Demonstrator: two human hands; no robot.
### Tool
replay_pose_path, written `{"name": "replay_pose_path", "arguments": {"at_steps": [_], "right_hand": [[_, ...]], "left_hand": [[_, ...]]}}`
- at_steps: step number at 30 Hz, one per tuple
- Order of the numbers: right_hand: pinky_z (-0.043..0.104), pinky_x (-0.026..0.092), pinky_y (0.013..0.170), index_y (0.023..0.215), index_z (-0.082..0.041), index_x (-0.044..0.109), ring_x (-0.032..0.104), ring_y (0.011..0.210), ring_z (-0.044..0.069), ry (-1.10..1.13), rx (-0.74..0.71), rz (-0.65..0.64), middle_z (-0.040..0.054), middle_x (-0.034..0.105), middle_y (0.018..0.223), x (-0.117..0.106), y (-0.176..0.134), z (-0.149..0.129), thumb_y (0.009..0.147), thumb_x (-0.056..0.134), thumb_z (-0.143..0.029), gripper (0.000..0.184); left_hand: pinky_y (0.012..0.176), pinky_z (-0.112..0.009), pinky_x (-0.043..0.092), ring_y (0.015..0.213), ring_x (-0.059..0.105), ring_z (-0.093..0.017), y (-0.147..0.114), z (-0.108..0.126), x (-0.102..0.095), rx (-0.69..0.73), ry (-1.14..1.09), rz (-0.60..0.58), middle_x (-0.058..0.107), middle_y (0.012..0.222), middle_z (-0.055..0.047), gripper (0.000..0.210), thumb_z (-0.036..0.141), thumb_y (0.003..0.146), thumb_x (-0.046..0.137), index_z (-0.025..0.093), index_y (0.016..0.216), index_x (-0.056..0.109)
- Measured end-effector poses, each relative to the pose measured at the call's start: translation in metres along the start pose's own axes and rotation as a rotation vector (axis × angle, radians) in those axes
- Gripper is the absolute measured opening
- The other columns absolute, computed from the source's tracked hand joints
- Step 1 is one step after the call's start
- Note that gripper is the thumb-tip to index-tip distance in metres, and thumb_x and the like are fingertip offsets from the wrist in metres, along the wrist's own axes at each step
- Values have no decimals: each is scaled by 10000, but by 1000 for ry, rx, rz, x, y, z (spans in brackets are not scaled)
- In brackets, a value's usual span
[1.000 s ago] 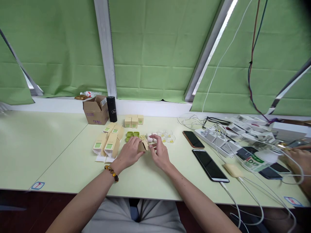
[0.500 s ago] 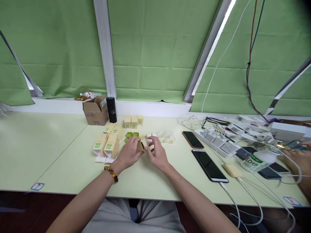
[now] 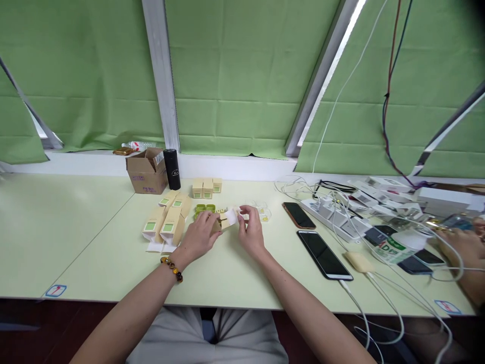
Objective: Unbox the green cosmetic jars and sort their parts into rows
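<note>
left hand [image 3: 200, 235] grips small carton [image 3: 226, 222], midway between table's [image 3: 106, 263] front and back edges.
bottle [image 3: 399, 246] toward right edge shows a "d"; right hand [image 3: 250, 231], fingers bent, meets the carton's white flap [image 3: 231, 217], grip unclear.

1. Left hand [image 3: 200, 236]: back upward, fingers curled in a grip.
2. Right hand [image 3: 251, 231]: fingers bent, thumb facing the index finger.
3. Left forearm [image 3: 131, 308] and right forearm [image 3: 299, 301]: bare, angled inward, hands apart.
</note>
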State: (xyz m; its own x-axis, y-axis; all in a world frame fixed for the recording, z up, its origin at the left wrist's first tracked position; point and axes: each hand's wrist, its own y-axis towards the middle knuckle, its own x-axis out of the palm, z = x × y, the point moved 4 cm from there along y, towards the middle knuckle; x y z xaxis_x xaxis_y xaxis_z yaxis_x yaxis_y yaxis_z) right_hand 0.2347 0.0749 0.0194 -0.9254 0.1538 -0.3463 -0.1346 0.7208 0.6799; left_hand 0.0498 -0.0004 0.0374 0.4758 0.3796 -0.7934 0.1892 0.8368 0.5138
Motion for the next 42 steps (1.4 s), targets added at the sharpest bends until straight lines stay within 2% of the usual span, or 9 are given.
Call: {"name": "replay_pose_path", "arguments": {"at_steps": [6,16,21,26,27,30,32,39,42], "right_hand": [[524,565,948,1227,-243,612,546,1189,311,-163,-172,32,141,603,1230,-4,7,9,974,409,-138,341],[546,530,1023,1267,-241,632,664,1185,272,-111,-441,-88,111,716,1270,4,6,10,805,377,22,590],[512,530,979,1261,-259,663,698,1115,257,-88,-407,-114,81,753,1227,3,5,2,812,408,16,585],[510,520,949,989,-267,726,694,1097,263,-65,-429,-144,64,755,1214,1,2,-6,862,445,-25,392],[516,516,963,1012,-267,723,692,1102,264,-55,-424,-143,65,755,1208,1,2,-7,870,449,-34,387],[537,495,1018,1236,-272,680,663,1189,276,-71,-381,-156,77,729,1285,1,1,-8,888,450,-42,477],[535,496,1013,1268,-280,672,659,1185,277,-94,-386,-170,81,700,1333,2,1,-9,884,451,-35,507],[498,529,957,919,-255,706,674,1116,269,-21,-375,-74,81,714,1168,-5,1,-8,825,473,-23,342],[500,533,927,761,-250,678,676,1076,268,-11,-396,-92,69,720,1146,-4,0,-8,767,481,-16,306]], "left_hand": [[976,-502,573,1202,564,-304,0,2,0,7,-19,3,567,1257,-96,426,306,975,639,290,1379,506],[1045,-522,539,1280,541,-312,-1,-5,7,-7,-31,18,553,1347,-122,637,358,1009,595,306,1581,321],[1041,-525,541,1279,546,-316,-2,-9,10,-16,-30,21,554,1357,-127,681,381,1008,598,297,1607,286],[1033,-520,550,1304,543,-322,-1,-9,9,-41,-52,12,547,1385,-134,673,386,1006,600,285,1601,301],[1038,-519,548,1313,540,-323,-1,-9,9,-41,-55,15,545,1391,-135,672,383,1005,602,284,1599,304],[1053,-525,539,1323,535,-323,-1,-10,9,-33,-61,22,540,1398,-138,669,378,1005,603,282,1597,307],[1051,-527,541,1315,539,-322,-1,-10,9,-29,-62,22,541,1392,-139,668,377,1005,601,281,1597,306],[1047,-530,542,1320,538,-327,-1,-8,9,-37,-70,32,547,1392,-133,682,345,987,631,291,1589,316],[1037,-533,546,1323,538,-331,-2,-9,9,-41,-73,31,545,1391,-135,688,324,984,631,284,1592,312]]}}
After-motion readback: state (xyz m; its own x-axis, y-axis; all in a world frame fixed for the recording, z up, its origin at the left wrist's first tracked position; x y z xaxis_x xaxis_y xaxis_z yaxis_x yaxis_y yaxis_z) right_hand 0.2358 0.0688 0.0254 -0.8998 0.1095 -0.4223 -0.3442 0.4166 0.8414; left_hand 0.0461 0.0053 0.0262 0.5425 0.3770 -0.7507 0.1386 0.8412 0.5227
